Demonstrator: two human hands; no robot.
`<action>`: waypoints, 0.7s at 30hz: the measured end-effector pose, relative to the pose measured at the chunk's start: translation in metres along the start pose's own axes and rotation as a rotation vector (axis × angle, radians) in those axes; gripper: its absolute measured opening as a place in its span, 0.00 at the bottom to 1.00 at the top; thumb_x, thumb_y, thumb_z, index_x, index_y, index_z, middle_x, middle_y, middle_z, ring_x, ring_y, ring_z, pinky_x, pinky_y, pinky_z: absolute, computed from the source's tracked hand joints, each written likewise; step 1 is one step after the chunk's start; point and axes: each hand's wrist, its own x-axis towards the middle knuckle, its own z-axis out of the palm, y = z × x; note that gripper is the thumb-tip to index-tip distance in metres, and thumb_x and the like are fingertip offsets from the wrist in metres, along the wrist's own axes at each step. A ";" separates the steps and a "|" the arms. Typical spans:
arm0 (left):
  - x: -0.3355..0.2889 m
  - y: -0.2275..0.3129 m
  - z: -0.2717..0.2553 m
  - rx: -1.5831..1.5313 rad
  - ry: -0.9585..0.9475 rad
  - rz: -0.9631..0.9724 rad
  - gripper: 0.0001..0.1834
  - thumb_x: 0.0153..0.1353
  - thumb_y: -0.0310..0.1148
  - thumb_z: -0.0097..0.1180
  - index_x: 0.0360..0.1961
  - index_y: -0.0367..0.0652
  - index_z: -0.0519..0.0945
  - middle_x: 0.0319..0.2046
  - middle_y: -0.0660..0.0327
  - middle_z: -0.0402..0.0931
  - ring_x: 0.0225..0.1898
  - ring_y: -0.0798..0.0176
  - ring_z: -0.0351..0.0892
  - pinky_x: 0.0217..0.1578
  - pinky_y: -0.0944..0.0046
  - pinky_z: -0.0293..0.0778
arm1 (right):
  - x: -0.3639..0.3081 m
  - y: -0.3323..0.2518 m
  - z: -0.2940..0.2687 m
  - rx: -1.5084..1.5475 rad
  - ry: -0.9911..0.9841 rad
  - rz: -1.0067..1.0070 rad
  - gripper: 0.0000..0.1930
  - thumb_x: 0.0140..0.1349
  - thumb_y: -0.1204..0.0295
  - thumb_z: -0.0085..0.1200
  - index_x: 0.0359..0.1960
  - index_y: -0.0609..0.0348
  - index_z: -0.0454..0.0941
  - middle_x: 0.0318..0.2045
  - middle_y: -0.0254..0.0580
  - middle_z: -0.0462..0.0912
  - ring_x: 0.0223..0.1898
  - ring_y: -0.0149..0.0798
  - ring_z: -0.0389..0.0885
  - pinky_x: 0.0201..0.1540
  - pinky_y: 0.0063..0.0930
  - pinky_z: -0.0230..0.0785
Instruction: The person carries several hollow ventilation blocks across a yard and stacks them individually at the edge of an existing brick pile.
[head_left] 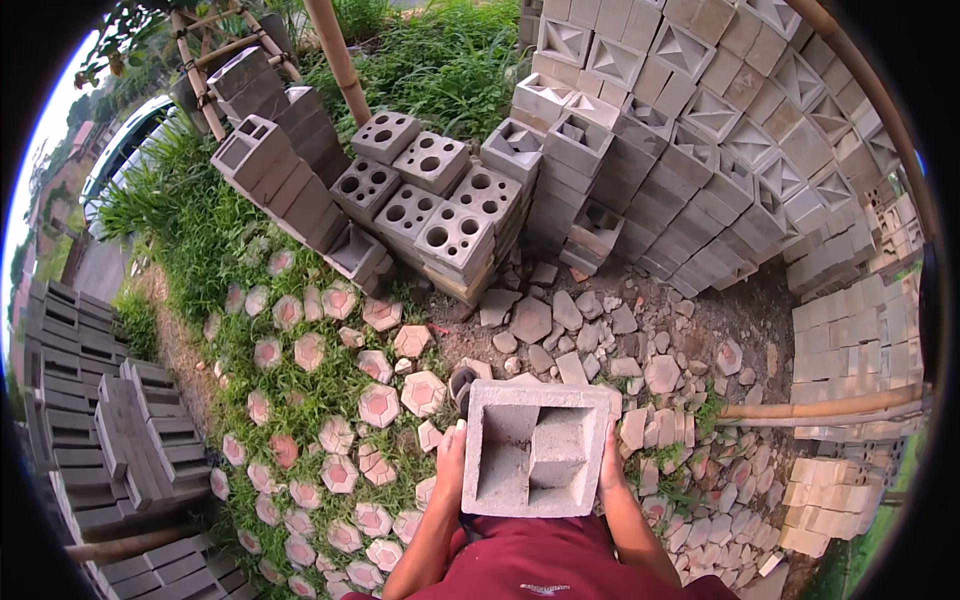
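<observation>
I hold a square grey concrete ventilation block (535, 447) flat against my chest, its recessed stepped face turned up. My left hand (451, 462) grips its left side with the thumb on the edge. My right hand (607, 463) presses against its right side. Both forearms rise from the lower edge beside my dark red shirt. One of my feet shows just past the block's far left corner.
Stacks of round-holed blocks (440, 205) and patterned square blocks (690, 130) stand ahead. Hexagonal pavers (380, 405) lie in the grass at left, broken pieces (565, 320) on bare soil ahead. Dark pallets (120, 440) sit at far left, bamboo poles (820, 408) at right.
</observation>
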 end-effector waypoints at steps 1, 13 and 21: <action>0.033 -0.008 0.002 0.058 0.038 0.014 0.18 0.66 0.48 0.45 0.33 0.42 0.73 0.26 0.70 0.66 0.29 0.75 0.62 0.32 0.71 0.61 | 0.021 0.000 0.011 0.076 0.022 -0.006 0.37 0.65 0.40 0.33 0.65 0.57 0.57 0.61 0.42 0.64 0.60 0.41 0.63 0.62 0.36 0.56; 0.201 -0.049 -0.043 0.234 -0.136 -0.300 0.15 0.68 0.41 0.44 0.39 0.40 0.74 0.29 0.69 0.71 0.30 0.76 0.66 0.32 0.73 0.65 | 0.142 0.118 0.031 0.217 0.316 0.323 0.40 0.64 0.38 0.32 0.64 0.60 0.58 0.60 0.42 0.66 0.61 0.41 0.64 0.63 0.36 0.54; 0.280 -0.025 -0.041 0.285 -0.080 -0.364 0.12 0.66 0.37 0.46 0.37 0.38 0.73 0.29 0.67 0.72 0.31 0.74 0.66 0.32 0.73 0.64 | 0.204 0.113 0.048 0.170 0.113 0.483 0.40 0.49 0.68 0.64 0.61 0.67 0.55 0.53 0.44 0.69 0.55 0.38 0.68 0.58 0.33 0.58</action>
